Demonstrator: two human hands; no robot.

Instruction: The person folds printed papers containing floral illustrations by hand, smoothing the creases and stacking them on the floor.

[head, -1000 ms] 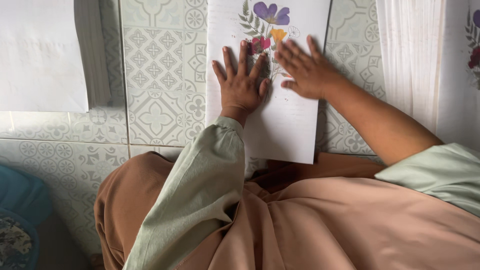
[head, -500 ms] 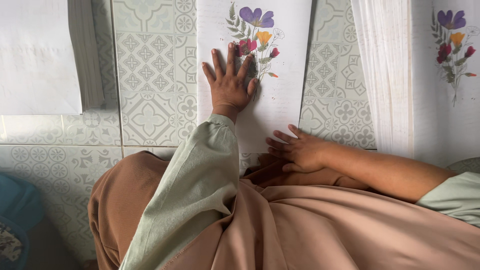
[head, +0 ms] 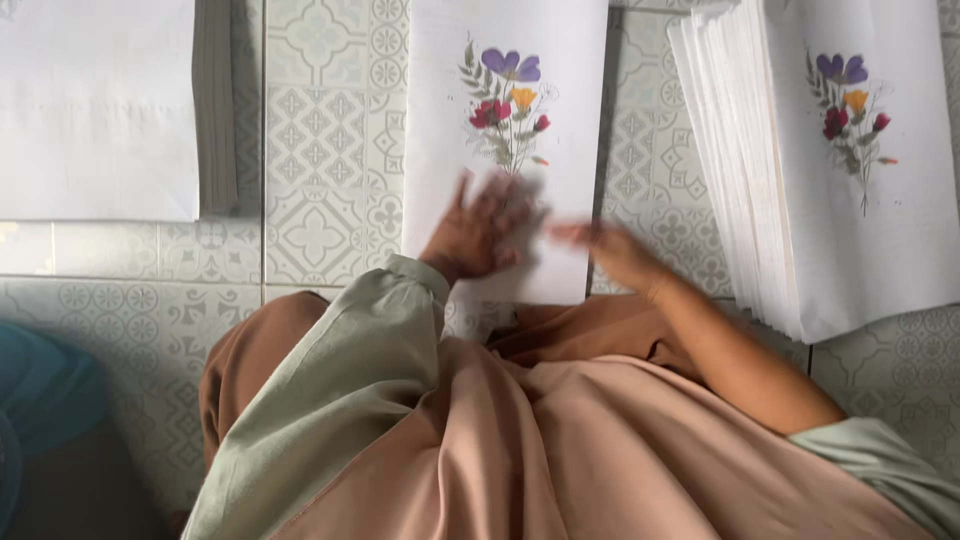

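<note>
A white sheet (head: 505, 60) printed with a bunch of purple, red and orange flowers lies on the patterned tiled floor in front of me. My left hand (head: 485, 232) rests flat on the lower part of this sheet, fingers spread, below the flower stems. My right hand (head: 610, 252) is blurred by motion at the sheet's lower right edge, fingers pointing left; whether it touches the paper I cannot tell. Neither hand grips anything.
A thick stack of matching flower-printed sheets (head: 850, 160) lies to the right. A stack of plain white sheets (head: 100, 110) lies at the upper left. My peach garment (head: 560, 450) covers my lap; a dark teal object (head: 40, 400) sits at the lower left.
My left hand slid down the sheet, off the flowers to below the stems. My right hand moved from my lap up to the sheet's lower right edge. The view shifted, showing more of the right stack.
</note>
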